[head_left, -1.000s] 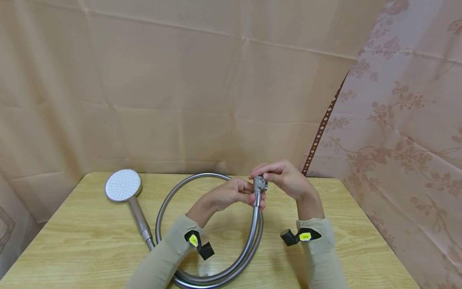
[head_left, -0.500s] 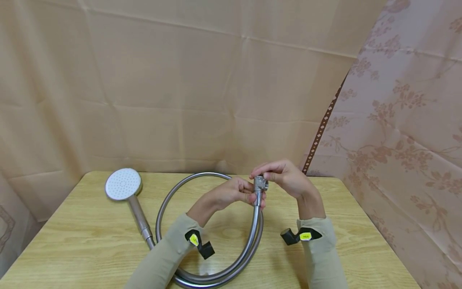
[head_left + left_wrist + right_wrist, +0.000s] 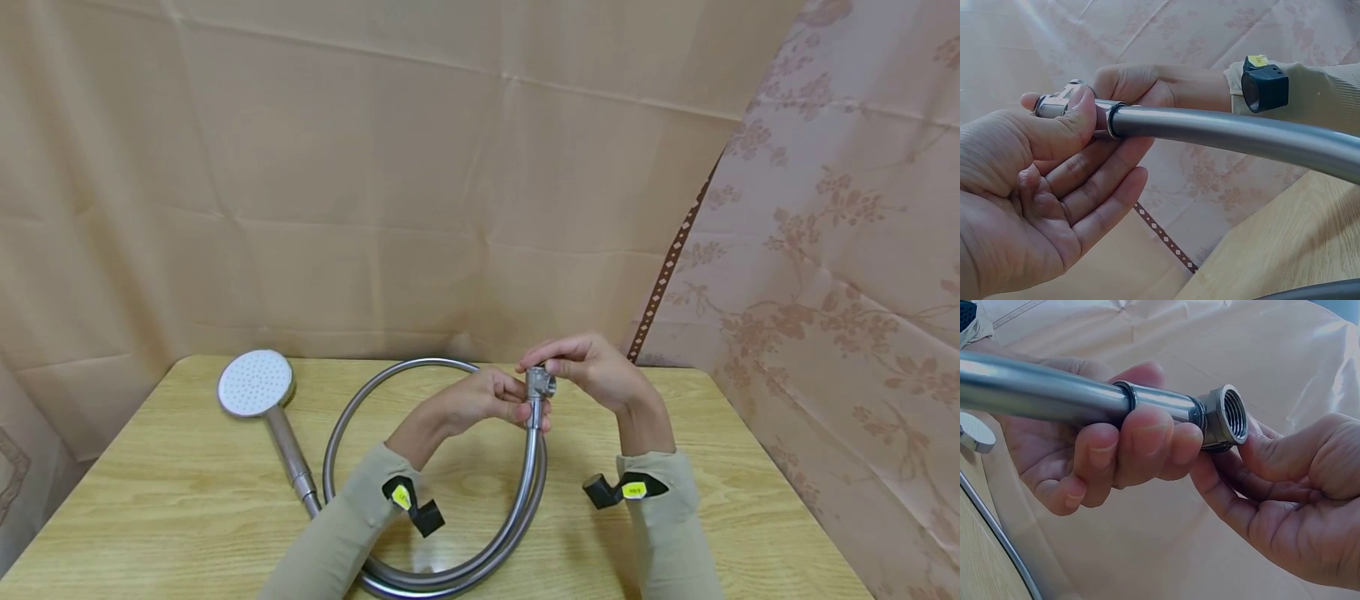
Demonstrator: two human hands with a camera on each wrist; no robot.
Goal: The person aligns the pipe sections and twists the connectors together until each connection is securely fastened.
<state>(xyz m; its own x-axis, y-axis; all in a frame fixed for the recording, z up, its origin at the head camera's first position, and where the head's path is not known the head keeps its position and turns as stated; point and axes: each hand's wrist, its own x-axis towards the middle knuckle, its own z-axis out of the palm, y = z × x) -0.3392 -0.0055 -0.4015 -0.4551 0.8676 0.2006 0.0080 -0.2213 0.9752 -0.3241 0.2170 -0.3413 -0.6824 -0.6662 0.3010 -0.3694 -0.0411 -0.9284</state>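
Observation:
My left hand (image 3: 487, 398) grips the chrome end sleeve (image 3: 1163, 403) of a metal shower hose (image 3: 529, 467), thumb on one side and fingers on the other. At the tip of this sleeve sits a metal threaded tee-like fitting (image 3: 540, 382), its round internally threaded opening (image 3: 1235, 415) showing in the right wrist view. My right hand (image 3: 600, 371) pinches the fitting's far end between thumb and fingers. Fitting and sleeve meet; how far they are screwed together is hidden. In the left wrist view, the left thumb (image 3: 1082, 109) partly covers the fitting.
A hand shower (image 3: 257, 383) with a white spray face lies at the table's left, joined to the hose. The hose loops over the wooden table (image 3: 750, 517). Beige cloth (image 3: 360, 183) hangs behind, and a floral cloth (image 3: 847, 275) hangs at the right.
Both hands keep nearly the same place and hold. The fitting and hose end shift only very slightly.

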